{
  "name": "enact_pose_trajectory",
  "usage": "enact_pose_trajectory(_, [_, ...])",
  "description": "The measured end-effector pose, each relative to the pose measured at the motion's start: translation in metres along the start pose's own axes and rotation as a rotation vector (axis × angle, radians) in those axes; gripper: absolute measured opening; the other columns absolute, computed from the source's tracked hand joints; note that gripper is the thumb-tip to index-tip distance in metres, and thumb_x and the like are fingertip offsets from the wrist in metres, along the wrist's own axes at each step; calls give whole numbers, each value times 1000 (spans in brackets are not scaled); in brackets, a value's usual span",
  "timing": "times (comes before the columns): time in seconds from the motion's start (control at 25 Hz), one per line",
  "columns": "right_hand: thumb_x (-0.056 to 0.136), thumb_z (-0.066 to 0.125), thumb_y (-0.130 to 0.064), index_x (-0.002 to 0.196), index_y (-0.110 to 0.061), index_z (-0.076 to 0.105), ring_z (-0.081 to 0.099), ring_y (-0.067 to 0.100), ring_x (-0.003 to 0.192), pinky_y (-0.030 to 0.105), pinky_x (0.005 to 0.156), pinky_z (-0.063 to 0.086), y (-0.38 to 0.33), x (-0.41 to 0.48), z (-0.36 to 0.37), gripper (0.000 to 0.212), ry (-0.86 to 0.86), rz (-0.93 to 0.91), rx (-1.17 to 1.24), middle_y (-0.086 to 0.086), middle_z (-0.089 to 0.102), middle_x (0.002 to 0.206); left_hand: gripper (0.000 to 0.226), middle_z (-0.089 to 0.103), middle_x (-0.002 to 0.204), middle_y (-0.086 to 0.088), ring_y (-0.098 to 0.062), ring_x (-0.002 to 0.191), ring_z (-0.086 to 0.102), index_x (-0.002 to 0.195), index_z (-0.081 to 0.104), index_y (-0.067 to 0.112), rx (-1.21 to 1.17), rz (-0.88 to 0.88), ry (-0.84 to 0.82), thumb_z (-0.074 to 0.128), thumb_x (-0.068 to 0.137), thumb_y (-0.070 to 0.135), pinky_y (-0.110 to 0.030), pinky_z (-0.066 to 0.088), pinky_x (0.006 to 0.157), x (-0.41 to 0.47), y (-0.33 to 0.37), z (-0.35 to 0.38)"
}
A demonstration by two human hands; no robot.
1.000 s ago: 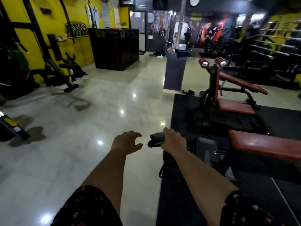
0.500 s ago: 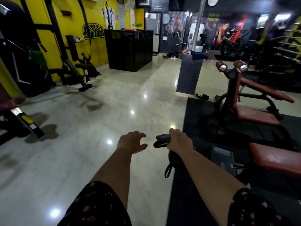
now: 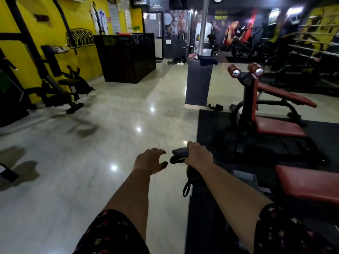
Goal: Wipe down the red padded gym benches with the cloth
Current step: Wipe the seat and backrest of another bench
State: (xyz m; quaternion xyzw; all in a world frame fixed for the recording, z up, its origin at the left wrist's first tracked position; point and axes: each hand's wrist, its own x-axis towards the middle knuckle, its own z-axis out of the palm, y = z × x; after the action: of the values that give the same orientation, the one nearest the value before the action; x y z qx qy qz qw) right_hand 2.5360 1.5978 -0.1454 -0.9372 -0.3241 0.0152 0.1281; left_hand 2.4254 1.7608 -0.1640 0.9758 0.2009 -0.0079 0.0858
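At centre frame the right hand (image 3: 199,154) grips a dark cloth (image 3: 178,155), bunched, its end poking left toward the left hand (image 3: 149,160), which hangs empty with loosely curled fingers. A red bench pad (image 3: 308,182) lies lower right, its long axis running left-right; another bench (image 3: 278,126) stands above it.

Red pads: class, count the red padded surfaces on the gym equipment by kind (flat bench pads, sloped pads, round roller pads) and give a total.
Flat bench pads: 2, the near pad and the low seat pad.
Sloped pads: 1, the inclined pad.
Round roller pads: 2, left roller and right roller.
Total: 5.
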Motion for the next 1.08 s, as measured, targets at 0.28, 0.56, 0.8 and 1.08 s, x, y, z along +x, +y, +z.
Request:
enact_pose_trajectory(0.28, [79,68,-24,119,-17,47,53,30,109,40,82,47,50,55,6,46,12,127,19,6,52,119,56,44,146,5,-20,130,45,146,39,35,21,136,-39,53,94,52,-38,44,99,94,27,9])
enact_pose_trajectory(0.56, [81,70,-24,102,-17,44,57,31,101,40,75,49,97,124,-7,35,26,370,15,7,52,110,56,45,146,2,-22,130,45,146,39,34,27,365,-103,52,95,53,-41,46,99,216,50,19])
enact_pose_trajectory(0.8, [80,72,-27,107,-18,47,56,29,103,39,75,48,121,157,-12,38,33,537,-43,4,52,112,56,44,145,0,-24,130,45,145,41,32,-25,552,-163,54,95,51,-44,45,102,299,81,17])
enact_pose_trajectory(1.08, [81,70,-26,112,-15,49,57,32,107,40,81,49,183,101,-28,39,106,848,-53,7,55,117,55,44,144,2,-23,130,44,144,42,34,12,882,-238,52,94,53,-44,45,100,321,171,34])
